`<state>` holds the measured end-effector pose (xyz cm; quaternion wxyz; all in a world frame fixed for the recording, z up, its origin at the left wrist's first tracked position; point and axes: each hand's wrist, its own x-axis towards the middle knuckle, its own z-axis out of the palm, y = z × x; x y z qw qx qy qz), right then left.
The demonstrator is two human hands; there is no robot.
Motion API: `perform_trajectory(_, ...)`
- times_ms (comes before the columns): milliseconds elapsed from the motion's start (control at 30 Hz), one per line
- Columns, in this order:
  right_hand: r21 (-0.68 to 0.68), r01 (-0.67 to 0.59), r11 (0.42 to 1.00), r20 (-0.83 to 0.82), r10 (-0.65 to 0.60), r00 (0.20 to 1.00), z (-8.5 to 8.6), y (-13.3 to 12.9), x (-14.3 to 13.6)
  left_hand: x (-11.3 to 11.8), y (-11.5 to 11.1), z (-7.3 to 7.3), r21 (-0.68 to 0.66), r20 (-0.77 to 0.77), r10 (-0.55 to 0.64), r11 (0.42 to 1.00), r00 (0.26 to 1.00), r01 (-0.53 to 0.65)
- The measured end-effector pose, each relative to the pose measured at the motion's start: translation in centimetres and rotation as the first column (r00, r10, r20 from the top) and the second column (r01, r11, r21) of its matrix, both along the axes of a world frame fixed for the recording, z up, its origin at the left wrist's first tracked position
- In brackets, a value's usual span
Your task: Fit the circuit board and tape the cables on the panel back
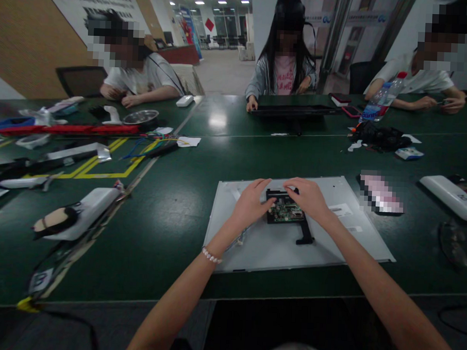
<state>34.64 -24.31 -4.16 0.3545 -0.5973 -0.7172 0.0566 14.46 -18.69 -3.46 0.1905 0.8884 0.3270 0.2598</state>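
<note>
A green circuit board (288, 212) in a black frame lies on the back of a flat silver-white panel (331, 246) in front of me. A black bracket (305, 234) sticks out from the frame towards me. At the board's left edge is my left hand (250, 204), its fingers stretched out and its thumb apart, near the frame. My right hand (310, 199) hovers over the board's upper right corner with fingertips pinched together; whatever is between them is too small to make out. Some thin clear strip (241, 236) lies under my left wrist.
A phone (380, 193) and a white power bank (451, 197) lie to the right, with glasses (453, 244) nearer me. Another white device (87, 212) is on the left by cables. Three people sit across the table; bottles (384, 99) stand at the far right.
</note>
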Motion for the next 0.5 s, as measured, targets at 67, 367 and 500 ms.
perform_trajectory(67,-0.037,0.033,0.999,0.023,-0.032,0.999,-0.3,0.8,0.1,-0.6,0.4,-0.5,-0.193,0.024,-0.063,0.979,0.998,0.067)
perform_trajectory(367,-0.189,0.110,0.976,0.144,-0.083,0.986,-1.5,1.9,-1.5,-1.3,0.1,-1.7,-0.420,0.091,-0.216,0.877,0.972,0.234)
perform_trajectory(500,-0.201,0.105,0.974,0.191,-0.066,0.979,-1.2,2.0,-2.0,-1.1,0.1,-1.6,-0.417,0.079,-0.205,0.882,0.976,0.219)
